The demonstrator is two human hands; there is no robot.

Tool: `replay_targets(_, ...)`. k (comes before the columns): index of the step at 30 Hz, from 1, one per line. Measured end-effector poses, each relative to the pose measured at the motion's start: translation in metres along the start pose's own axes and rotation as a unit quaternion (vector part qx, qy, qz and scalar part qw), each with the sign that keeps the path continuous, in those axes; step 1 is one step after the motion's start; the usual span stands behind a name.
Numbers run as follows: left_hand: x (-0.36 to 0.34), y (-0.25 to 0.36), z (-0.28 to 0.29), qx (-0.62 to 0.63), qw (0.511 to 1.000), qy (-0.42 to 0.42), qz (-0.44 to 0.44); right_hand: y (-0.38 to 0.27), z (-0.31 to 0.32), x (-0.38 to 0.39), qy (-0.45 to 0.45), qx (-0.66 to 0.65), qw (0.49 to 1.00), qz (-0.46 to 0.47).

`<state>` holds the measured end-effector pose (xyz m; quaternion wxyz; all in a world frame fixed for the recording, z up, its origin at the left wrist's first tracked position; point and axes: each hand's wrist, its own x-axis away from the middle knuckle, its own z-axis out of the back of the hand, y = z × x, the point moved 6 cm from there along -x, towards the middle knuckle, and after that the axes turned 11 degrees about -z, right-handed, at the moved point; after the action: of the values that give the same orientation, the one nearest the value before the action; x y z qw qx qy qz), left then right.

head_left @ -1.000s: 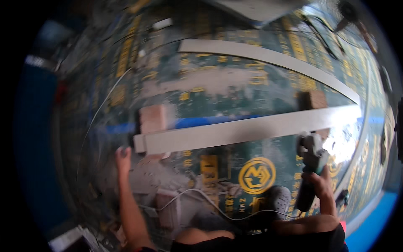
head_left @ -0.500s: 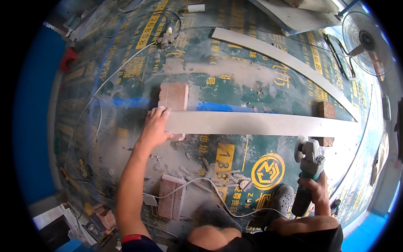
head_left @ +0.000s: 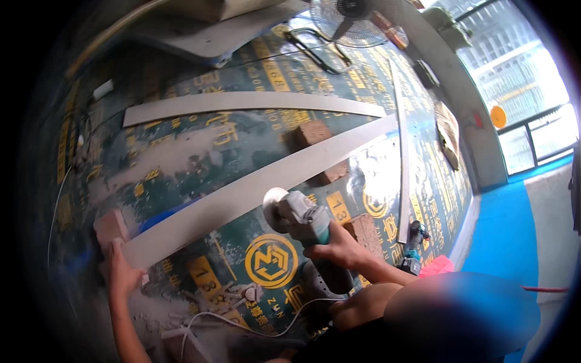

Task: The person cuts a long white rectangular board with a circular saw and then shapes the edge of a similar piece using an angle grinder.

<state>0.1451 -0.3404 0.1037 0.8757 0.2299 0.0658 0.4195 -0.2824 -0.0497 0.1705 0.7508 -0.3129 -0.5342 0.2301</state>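
A long pale strip (head_left: 242, 190), like cut tile, runs from near left to far right, raised on bricks. At its near left end my left hand (head_left: 119, 275) grips across it, thumb along the near edge, beside a pinkish brick (head_left: 111, 225) supporting that end. My right hand (head_left: 340, 245) is wrapped round the body of an angle grinder (head_left: 305, 218). The grinder's pale round disc (head_left: 275, 209) sits close to the strip's near edge, around mid-length; whether it touches I cannot tell. Farther along, a reddish-brown brick (head_left: 313, 133) shows from beneath the strip.
Another pale strip (head_left: 242, 104) lies beyond, and a narrow one (head_left: 402, 157) at right. Past my right hand are a brick (head_left: 366, 235) and a cordless drill (head_left: 414, 248). A white cord (head_left: 260, 331) crosses near my feet. A fan (head_left: 351, 18) stands at the back.
My view has swung to the right, bringing in the window and drill. The grinder has moved from near the strip's right end to around mid-length. My left hand stays at the left end.
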Motion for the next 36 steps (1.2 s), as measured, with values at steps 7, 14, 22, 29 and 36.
replay_targets(7,-0.003,-0.013,-0.048,0.136,0.989,-0.018,0.052,0.002,0.03,0.002,0.12,0.077,0.99,0.002)
replay_targets(14,0.017,-0.057,-0.066,0.077,0.996,0.028,0.041,-0.018,0.04,-0.017,0.168,0.183,0.968,0.029)
replay_targets(22,0.018,-0.056,-0.059,0.052,0.997,0.036,0.046,-0.029,0.045,-0.04,0.136,0.242,0.961,0.013)
replay_targets(29,0.018,-0.053,-0.054,0.029,0.998,0.007,0.056,-0.026,0.062,-0.05,0.143,0.248,0.958,-0.027)
replay_targets(36,0.027,-0.08,-0.06,-0.004,0.998,0.056,0.03,-0.007,0.106,-0.066,0.188,0.215,0.958,0.004)
